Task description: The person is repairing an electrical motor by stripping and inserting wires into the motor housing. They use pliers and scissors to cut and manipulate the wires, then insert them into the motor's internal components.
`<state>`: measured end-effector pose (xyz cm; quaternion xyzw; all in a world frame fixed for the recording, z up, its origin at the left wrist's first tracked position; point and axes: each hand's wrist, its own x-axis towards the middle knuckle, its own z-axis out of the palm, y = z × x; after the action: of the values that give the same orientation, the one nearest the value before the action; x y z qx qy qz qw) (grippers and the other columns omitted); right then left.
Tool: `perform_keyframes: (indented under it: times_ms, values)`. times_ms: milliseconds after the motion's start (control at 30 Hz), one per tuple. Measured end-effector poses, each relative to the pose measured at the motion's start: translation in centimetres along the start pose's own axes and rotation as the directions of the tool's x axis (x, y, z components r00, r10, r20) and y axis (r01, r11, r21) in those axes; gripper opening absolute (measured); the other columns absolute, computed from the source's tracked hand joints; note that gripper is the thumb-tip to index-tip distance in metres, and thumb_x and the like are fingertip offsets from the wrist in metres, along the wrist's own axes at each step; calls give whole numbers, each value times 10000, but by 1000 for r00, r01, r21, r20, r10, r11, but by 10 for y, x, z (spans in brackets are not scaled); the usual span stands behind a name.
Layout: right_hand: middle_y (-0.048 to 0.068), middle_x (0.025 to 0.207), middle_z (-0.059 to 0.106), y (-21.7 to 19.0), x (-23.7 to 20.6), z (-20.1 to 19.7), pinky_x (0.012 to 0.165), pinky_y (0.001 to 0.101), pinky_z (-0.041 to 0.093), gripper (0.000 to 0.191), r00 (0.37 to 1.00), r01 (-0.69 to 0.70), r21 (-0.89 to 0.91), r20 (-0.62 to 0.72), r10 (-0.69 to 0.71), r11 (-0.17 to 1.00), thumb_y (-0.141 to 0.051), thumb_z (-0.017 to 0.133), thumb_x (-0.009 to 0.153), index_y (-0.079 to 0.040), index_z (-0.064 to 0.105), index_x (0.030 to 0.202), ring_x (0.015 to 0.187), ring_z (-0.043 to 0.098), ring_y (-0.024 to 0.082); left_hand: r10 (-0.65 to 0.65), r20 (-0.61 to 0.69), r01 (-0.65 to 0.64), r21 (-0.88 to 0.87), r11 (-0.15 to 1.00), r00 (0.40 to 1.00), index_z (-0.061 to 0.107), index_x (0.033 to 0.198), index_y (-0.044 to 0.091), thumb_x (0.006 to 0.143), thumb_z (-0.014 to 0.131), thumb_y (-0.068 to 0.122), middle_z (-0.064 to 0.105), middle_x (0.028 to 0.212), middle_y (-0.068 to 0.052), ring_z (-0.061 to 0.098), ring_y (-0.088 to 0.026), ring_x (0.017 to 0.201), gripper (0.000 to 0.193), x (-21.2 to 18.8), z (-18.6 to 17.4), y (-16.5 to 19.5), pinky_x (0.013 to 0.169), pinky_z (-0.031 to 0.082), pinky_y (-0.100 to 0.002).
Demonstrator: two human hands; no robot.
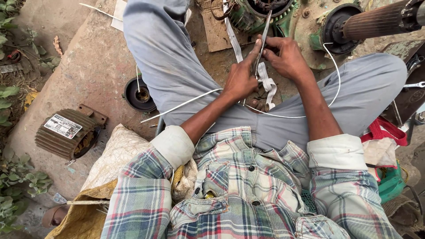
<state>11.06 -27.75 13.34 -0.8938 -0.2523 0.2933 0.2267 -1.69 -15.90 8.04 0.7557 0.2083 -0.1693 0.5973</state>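
While a white rectangular label [63, 126] faces up on the ribbed casing [66, 132] at left, your left hand [239, 82] and right hand [287, 57] hold their fingers clamped on a slim metal blade [264, 35], its long axis pointing away from you.

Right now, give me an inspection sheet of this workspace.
Surface: rough concrete slab, dusty.
Job's things: thin metal blade and white flat tape, with a green motor stator beyond them.
Clutter: ribbed motor cover, round black end cap, woven sack, cardboard piece, wrench.
Grips: left hand and right hand both pinch the blade.
Cables: white wire looping across the lap.
Surroundings: weeds at the left edge.
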Motion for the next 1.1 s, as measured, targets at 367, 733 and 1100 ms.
perform_keyframes:
  times_ms: [367, 733, 1100]
  values:
    - [47, 1000, 752, 8, 14, -10, 787, 320, 605, 223, 996, -90, 438, 45, 79, 894, -229, 666, 1029, -73, 707, 1183, 889, 723, 128, 262, -214, -281, -64, 957, 941, -16, 1624, 370, 853, 743, 87, 637, 1345, -268, 727, -168, 727, 1118, -15, -21, -3, 777, 653, -393]
    - [64, 948, 719, 30, 22, -23, 799, 402, 562, 62, 973, 220, 54, -86, -215, 974, -122, 671, 1090, -63, 690, 1095, 868, 678, 189, 133, -14, -134, -93, 987, 991, 42, 1666, 353, 862, 771, 192, 758, 1123, -145, 629, -143, 594, 1097, -20, -34, 15, 724, 629, -383]
    - [68, 1066, 754, 8, 19, -21, 889, 381, 582, 163, 990, 133, 185, -77, -121, 974, -76, 591, 1075, -52, 664, 1218, 1003, 735, 192, 278, -20, -278, -103, 955, 960, 1, 1624, 345, 862, 776, 183, 652, 1355, -265, 773, -324, 939, 1098, -13, -28, 6, 1016, 566, -469]
